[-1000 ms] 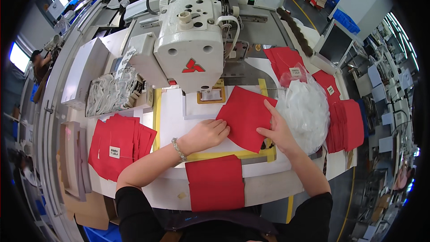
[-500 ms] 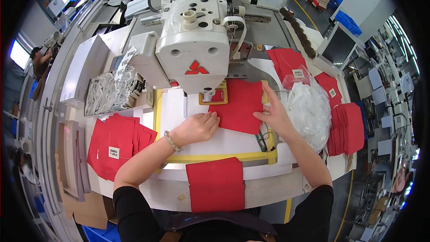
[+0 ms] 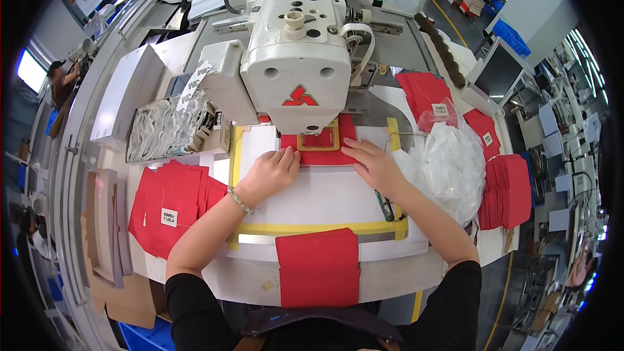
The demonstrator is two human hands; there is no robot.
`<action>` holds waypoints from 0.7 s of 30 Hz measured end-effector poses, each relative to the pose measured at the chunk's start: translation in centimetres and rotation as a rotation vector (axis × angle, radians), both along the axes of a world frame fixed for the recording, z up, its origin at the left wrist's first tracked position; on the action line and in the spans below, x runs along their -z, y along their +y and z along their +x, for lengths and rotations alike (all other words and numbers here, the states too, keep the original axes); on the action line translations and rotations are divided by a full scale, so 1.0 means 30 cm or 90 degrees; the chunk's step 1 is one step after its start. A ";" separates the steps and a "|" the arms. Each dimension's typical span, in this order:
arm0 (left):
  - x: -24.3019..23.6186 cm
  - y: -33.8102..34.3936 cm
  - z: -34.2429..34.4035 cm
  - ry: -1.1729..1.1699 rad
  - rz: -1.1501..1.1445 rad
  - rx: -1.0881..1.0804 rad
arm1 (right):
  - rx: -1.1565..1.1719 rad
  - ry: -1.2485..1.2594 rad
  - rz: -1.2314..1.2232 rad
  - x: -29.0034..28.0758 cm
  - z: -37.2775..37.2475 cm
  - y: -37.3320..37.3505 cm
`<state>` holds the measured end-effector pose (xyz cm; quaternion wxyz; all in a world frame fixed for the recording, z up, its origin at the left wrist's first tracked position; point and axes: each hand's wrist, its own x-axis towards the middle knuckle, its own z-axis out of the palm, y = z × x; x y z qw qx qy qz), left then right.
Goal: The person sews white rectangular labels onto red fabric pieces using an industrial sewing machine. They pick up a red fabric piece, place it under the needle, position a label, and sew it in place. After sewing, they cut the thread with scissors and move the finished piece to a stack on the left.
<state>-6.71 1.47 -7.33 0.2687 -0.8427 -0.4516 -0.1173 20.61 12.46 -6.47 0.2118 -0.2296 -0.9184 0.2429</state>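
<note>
A red fabric piece (image 3: pixel 323 153) lies under the head of a white industrial sewing machine (image 3: pixel 296 58), with a small yellow frame (image 3: pixel 320 145) pressed on it. My left hand (image 3: pixel 270 173) lies flat on the fabric's near left edge, fingers together. My right hand (image 3: pixel 372 164) presses its near right edge. Both hands hold the piece down on the white work plate (image 3: pixel 312 195) outlined in yellow tape.
A red fabric piece (image 3: pixel 318 266) hangs over the table's front edge. Stacked red pieces with white labels (image 3: pixel 168 205) lie left. A clear bag of white material (image 3: pixel 448 162) and more red stacks (image 3: pixel 507 188) sit right. Packets in clear plastic (image 3: pixel 162 131) lie at back left.
Both hands slid the red piece away from me, from the middle of the plate to under the machine's head. The view moved closer to the machine.
</note>
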 end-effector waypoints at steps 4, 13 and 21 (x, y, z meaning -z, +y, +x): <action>-0.001 0.011 -0.017 -0.057 0.000 -0.019 | 0.026 0.003 0.068 0.031 -0.026 0.037; -0.033 0.030 -0.036 -0.137 -0.062 -0.125 | 0.048 0.029 0.022 -0.035 -0.078 0.042; -0.081 -0.023 -0.030 -0.270 -0.118 -0.106 | 0.066 -0.020 0.156 -0.028 -0.038 0.001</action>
